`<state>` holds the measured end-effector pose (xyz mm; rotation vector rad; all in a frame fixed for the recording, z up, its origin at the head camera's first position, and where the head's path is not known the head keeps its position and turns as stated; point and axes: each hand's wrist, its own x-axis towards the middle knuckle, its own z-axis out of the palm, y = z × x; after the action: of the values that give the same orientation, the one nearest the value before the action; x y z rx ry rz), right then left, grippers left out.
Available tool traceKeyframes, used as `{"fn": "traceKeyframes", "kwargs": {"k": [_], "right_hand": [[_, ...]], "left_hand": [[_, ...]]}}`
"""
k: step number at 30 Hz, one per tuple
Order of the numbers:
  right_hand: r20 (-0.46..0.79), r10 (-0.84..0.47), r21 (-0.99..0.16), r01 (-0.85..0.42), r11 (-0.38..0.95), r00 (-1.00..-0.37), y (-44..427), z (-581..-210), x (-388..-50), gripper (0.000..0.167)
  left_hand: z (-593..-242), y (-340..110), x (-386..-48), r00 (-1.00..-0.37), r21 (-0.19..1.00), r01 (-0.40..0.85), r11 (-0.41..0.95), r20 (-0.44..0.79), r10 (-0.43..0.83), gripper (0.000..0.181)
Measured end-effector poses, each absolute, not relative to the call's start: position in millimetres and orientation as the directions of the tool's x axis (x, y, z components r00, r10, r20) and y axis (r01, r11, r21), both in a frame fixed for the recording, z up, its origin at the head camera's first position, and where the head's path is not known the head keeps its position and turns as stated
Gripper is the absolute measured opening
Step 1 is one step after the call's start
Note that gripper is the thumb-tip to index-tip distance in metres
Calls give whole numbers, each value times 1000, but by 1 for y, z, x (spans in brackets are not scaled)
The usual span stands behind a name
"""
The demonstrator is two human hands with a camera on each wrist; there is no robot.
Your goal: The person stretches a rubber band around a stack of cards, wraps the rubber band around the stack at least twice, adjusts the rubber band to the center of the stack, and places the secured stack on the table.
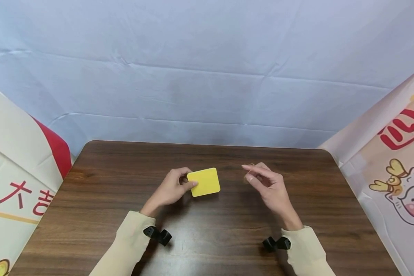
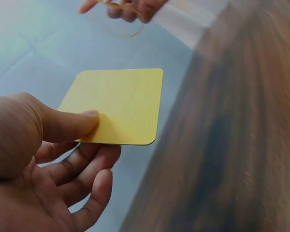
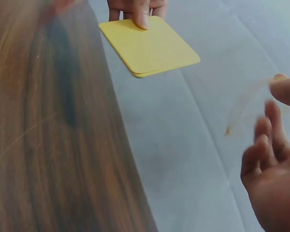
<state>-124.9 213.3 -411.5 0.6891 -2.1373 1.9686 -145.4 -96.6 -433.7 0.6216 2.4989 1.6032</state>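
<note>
In the head view, your left hand (image 1: 170, 188) holds a thin stack of yellow cards (image 1: 206, 182) above the surface (image 1: 210, 245), toward its far edge, roughly midway between its 2 far corners; your right hand (image 1: 271, 188) hovers apart, fingertips narrow. In the left wrist view, your thumb on top and fingers beneath probably keep the stack flat, leaving most of its face uncovered. A rubber band (image 2: 134, 35) loops from your right fingertips. In the right wrist view, you seem to pinch that band at 1 side, likely letting it hang open.

Left hand (image 1: 172, 187) pinches, thumb (image 2: 70, 126) uppermost — right hand (image 1: 270, 188) apart, its fingers (image 1: 262, 171) bent.
</note>
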Motion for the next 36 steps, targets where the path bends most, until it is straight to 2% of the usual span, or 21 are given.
{"fn": "traceKeyframes", "kwargs": {"k": [2,7,9,15,19,24,31,36], "right_hand": [[443,-196,-888,-459,40,-875,212,-409,-124,26],[482,-150,-876,-480,-54,-863,208,-404,-121,28],[503,-125,-864,-502,-46,-855,205,-401,-119,31],[514,-69,-836,-518,181,-855,193,-380,-110,46],[443,-107,-840,-454,298,-890,190,-370,-107,61],[343,-181,-831,-388,399,-922,193,-378,-112,78],[283,-308,-816,-396,420,-908,190,-381,-119,89],[224,-418,-800,-411,437,-881,185,-377,-121,100]], "left_hand": [[-427,-97,-145,-912,906,266,329,126,391,7],[-411,-97,-144,-921,932,223,286,105,375,9],[-406,-98,-143,-922,937,212,277,98,373,10],[-390,-98,-142,-923,968,142,205,55,380,13],[-381,-98,-142,-925,987,78,143,18,378,17],[-378,-98,-143,-924,997,-2,73,-30,381,19],[-372,-96,-143,-898,995,-82,53,-97,430,22],[-373,-94,-143,-851,993,-114,42,-120,512,26]]}}
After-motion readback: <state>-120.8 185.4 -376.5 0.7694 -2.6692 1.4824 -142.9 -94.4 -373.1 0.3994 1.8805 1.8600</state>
